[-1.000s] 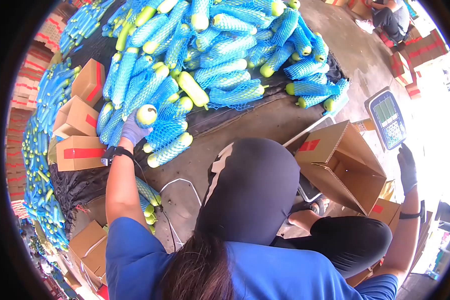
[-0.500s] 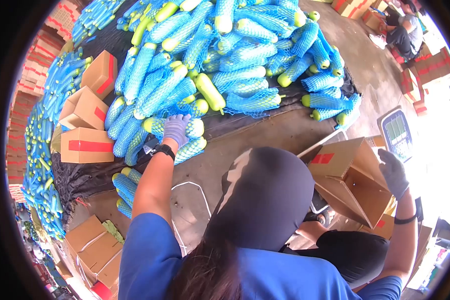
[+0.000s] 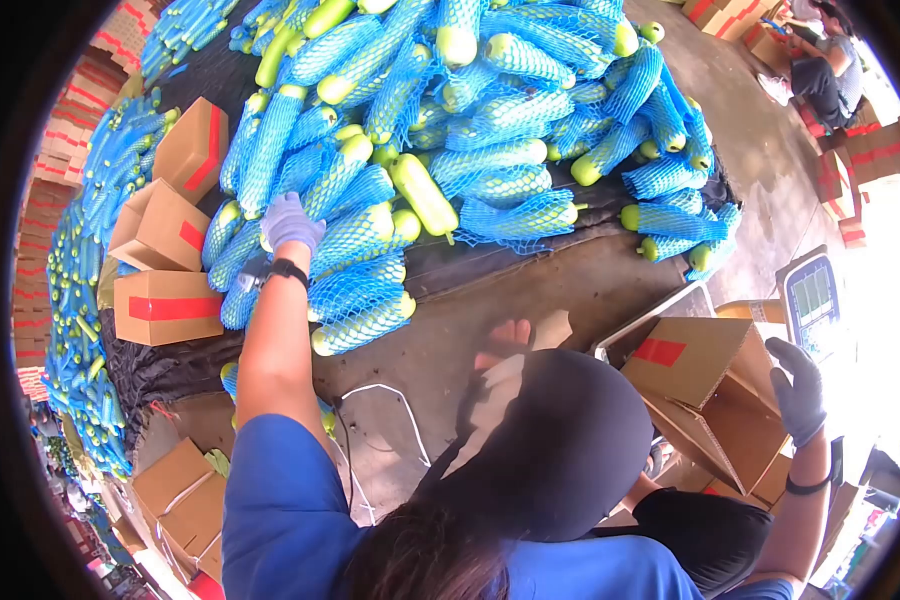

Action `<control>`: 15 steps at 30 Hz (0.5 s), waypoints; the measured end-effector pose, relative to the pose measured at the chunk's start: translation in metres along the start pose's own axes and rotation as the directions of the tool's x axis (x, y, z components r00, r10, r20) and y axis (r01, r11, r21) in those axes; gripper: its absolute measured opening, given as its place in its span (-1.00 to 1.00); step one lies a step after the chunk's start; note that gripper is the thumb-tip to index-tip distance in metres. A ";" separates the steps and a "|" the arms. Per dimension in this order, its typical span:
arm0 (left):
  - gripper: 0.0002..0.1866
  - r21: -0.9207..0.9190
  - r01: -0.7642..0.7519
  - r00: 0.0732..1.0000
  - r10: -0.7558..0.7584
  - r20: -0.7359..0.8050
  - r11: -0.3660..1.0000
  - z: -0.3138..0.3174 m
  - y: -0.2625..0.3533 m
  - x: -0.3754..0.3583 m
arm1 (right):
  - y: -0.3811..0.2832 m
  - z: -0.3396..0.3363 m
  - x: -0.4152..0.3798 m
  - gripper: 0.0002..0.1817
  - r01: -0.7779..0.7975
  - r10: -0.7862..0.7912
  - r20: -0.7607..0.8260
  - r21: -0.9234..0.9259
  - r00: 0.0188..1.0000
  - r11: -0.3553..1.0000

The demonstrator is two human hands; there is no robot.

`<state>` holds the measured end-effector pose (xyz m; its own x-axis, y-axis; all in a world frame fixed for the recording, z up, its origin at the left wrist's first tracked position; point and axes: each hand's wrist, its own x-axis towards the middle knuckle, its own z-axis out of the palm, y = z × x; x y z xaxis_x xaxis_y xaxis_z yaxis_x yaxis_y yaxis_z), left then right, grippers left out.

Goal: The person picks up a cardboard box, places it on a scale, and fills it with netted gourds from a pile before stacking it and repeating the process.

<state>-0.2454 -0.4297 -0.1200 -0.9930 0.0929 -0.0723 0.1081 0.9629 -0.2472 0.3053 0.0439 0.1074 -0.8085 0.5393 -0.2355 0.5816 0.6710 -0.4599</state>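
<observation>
1. Blue-netted gourds (image 3: 490,157), pale green at the ends, piled in front of the person; one bare gourd (image 3: 423,195) lies among them near the front edge.
2. Left hand (image 3: 292,222), grey-gloved, is laid over the left part of the pile, palm down. Fingertips are lost against the netting; whether it grips a gourd, cannot tell. Dark strap (image 3: 288,269) at the wrist.
3. Right hand (image 3: 798,392), gloved too, is raised with fingers parted and slightly curled, beside an open carton (image 3: 670,360) and just below a scale display (image 3: 813,300).
4. Black sheeting (image 3: 160,365) lies under the pile, rumpled at its left end. Bare floor (image 3: 470,300), brown-grey and smooth, runs from there to the knees. White bent frame (image 3: 395,388) on it.
5. Three small cartons (image 3: 168,307) with red tape sit along the pile's left side. Beyond, a second gourd heap (image 3: 90,270) and stacked boxes (image 3: 65,200). Another person (image 3: 828,75) sits far off, upper right, near more cartons. Strong light washes out the right side.
6. Against the frame half a second back: left hand has left the gourds at the near edge and shifted left and deeper into the pile. Bare gourd keeps its place among its neighbours.
</observation>
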 end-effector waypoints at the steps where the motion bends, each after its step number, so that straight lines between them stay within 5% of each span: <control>1: -0.17 0.002 -0.001 1.000 0.001 0.002 1.000 -0.015 0.004 -0.004 | 0.000 0.002 0.002 -0.54 0.011 -0.011 -0.019 0.026 1.000 1.000; 3: -0.22 0.106 -0.089 0.993 0.080 0.092 0.990 -0.037 0.010 -0.008 | -0.006 0.008 0.008 -0.54 0.052 -0.052 -0.016 0.026 0.999 0.998; 5: -0.16 0.010 -0.096 0.993 0.095 0.074 0.995 -0.032 0.000 -0.004 | -0.018 0.009 0.012 -0.54 0.092 -0.092 -0.021 0.020 0.996 0.996; 7: -0.03 -0.288 -0.112 0.989 0.136 0.065 0.951 0.014 -0.026 0.026 | -0.035 0.010 0.013 -0.55 0.252 -0.251 0.029 -0.036 0.967 0.967; 8: 0.02 -0.407 -0.067 0.971 0.154 0.184 0.911 0.026 -0.037 0.040 | -0.041 0.010 0.013 -0.54 0.263 -0.262 0.026 -0.051 0.965 0.964; 9: 0.02 -0.405 -0.071 0.970 0.158 0.187 0.911 0.023 -0.038 0.033 | -0.045 0.011 0.014 -0.54 0.258 -0.257 0.027 -0.049 0.966 0.965; 10: -0.03 -0.771 0.059 0.923 0.260 0.284 0.634 0.021 -0.042 0.022 | -0.049 0.010 0.015 -0.55 0.262 -0.261 0.039 -0.028 0.965 0.965; 11: -0.08 -0.944 0.241 0.866 0.389 0.314 0.226 0.019 -0.046 0.012 | -0.053 0.010 0.016 -0.55 0.269 -0.268 0.050 -0.009 0.962 0.963; 14: -0.27 -0.968 0.247 0.816 0.550 0.178 -0.053 -0.023 -0.016 -0.055 | -0.061 0.017 0.024 -0.48 0.207 -0.221 0.048 0.200 0.974 0.958; 15: -0.34 -0.967 0.070 0.828 0.554 -0.081 -0.247 -0.052 0.014 -0.086 | -0.066 0.023 0.027 -0.48 0.210 -0.224 0.047 0.202 0.974 0.957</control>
<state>-0.1610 -0.4114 -0.0672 -0.7665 0.6313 -0.1182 -0.1413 0.0139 0.9899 0.2431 0.0023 0.1114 -0.9214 0.3513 -0.1665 0.3684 0.6526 -0.6620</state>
